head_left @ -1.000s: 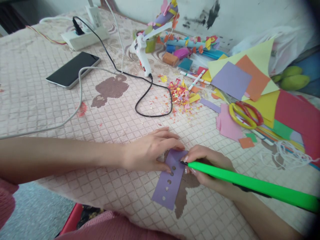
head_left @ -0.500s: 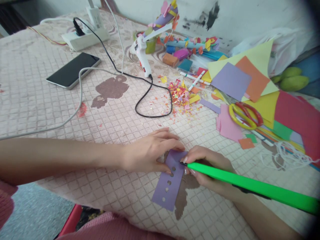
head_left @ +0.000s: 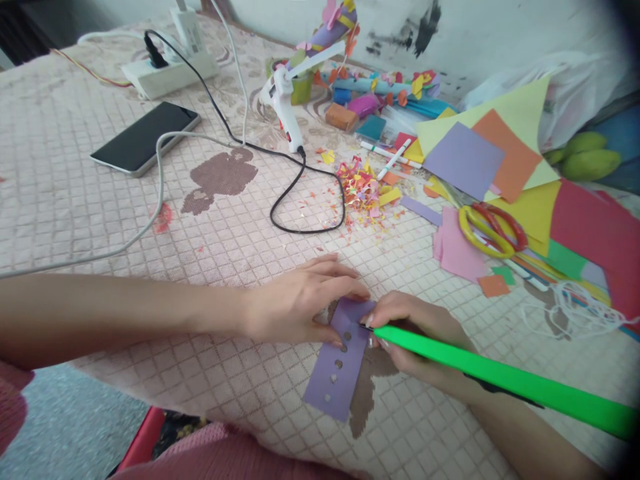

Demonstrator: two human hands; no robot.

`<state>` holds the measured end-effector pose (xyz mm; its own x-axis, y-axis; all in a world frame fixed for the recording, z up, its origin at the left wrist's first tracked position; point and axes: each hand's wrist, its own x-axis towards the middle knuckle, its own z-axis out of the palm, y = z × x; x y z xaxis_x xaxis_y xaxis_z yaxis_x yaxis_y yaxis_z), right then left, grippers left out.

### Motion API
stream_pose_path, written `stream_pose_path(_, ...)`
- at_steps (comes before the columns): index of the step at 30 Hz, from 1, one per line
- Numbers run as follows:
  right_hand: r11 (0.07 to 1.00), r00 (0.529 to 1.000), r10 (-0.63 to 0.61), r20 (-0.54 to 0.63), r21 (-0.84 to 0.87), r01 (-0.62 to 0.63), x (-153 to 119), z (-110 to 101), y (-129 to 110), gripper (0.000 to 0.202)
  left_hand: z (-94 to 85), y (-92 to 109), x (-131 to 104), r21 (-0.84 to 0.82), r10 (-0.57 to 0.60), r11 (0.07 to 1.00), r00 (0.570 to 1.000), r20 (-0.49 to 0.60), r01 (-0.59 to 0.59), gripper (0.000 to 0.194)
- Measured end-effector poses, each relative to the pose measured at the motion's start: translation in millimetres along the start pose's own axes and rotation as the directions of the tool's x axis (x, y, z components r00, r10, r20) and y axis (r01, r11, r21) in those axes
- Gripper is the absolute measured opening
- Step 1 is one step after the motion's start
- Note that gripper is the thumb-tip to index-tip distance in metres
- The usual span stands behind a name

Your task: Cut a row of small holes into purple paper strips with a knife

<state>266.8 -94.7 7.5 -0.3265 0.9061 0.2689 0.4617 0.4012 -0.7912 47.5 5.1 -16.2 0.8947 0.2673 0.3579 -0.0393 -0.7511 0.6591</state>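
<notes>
My right hand grips a long bright green utility knife near its dark tip. That tip touches the right edge of a purple paper strip on the tablecloth. Several small round holes run in a row along the strip, and its upper end is partly covered by my fingers. My left hand lies spread on the cloth and the strip's upper left side. Its thumb rests on the paper beside the holes, and the forefinger reaches the top edge.
Paper scraps and a white glue gun lie ahead. Scissors, coloured sheets and white string are at the right. A phone, a power strip and loose cables occupy the left.
The view has shifted very slightly. Both hands, the knife and the purple strip stay almost exactly where they were.
</notes>
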Motion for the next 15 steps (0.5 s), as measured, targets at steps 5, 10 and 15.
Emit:
stream_pose_path(5, 1.000, 1.000, 0.015, 0.006, -0.026, -0.015, -1.3, -1.0, 2.3, 0.022, -0.3, 1.0, -0.5, 0.009, -0.022, 1.000, 1.000, 0.006, 0.022, 0.055)
stream_pose_path(10, 0.999, 1.000, 0.002, 0.022, -0.038, -0.001, -2.1, -1.5, 4.4, 0.024, -1.2, 3.2, -0.5, 0.020, -0.053, 0.998, 0.998, 0.022, 0.052, 0.057)
stream_pose_path(15, 1.000, 1.000, -0.011, 0.008, -0.024, 0.012, -2.6, 0.0, 7.0, 0.020, -1.2, 2.9, -1.2, 0.037, -0.053, 0.998, 0.998, 0.038, 0.051, 0.057)
